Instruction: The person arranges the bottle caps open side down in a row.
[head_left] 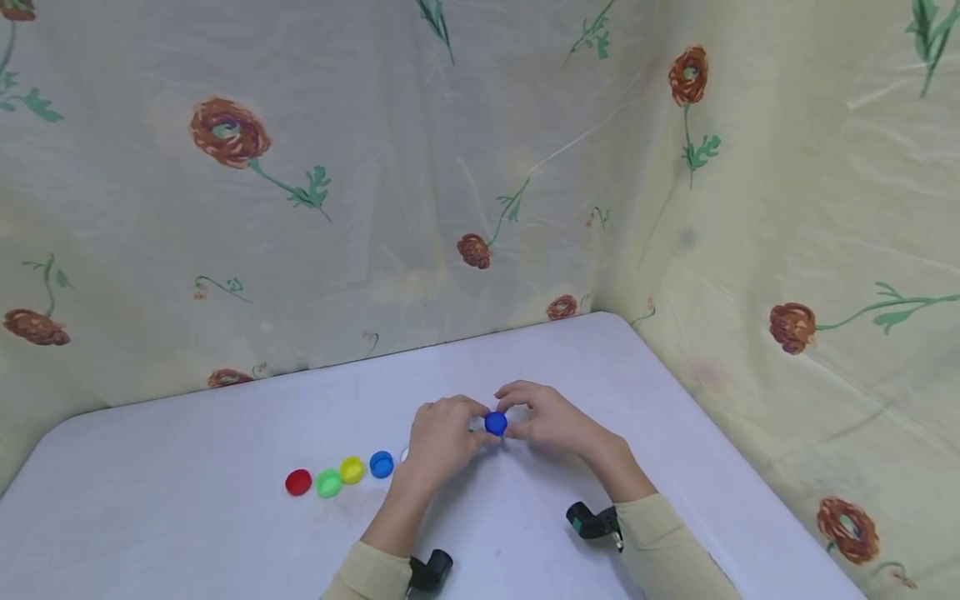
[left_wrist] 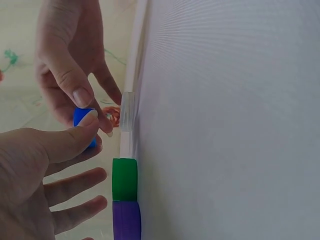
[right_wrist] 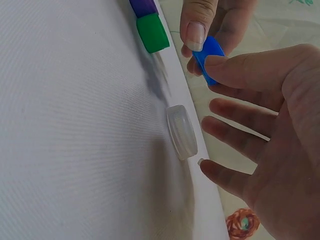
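A dark blue bottle cap [head_left: 496,423] is held above the table between both hands. My left hand [head_left: 442,437] pinches it from the left with thumb and finger; my right hand [head_left: 555,421] pinches its other side. In the right wrist view the blue cap [right_wrist: 211,60] is tilted, and the other right fingers [right_wrist: 242,135] are spread loosely. A clear cap [right_wrist: 182,132] lies on the table below the hands. A green cap [left_wrist: 125,180] touches a purple cap [left_wrist: 126,220] in the left wrist view; the left hand mostly hides these in the head view.
Left of the hands, red [head_left: 298,482], light green [head_left: 328,482], yellow [head_left: 352,470] and lighter blue [head_left: 382,464] caps form a row on the white table [head_left: 187,517]. A whitish cap [head_left: 405,455] is partly behind the left hand. Flowered sheeting [head_left: 375,275] borders the table.
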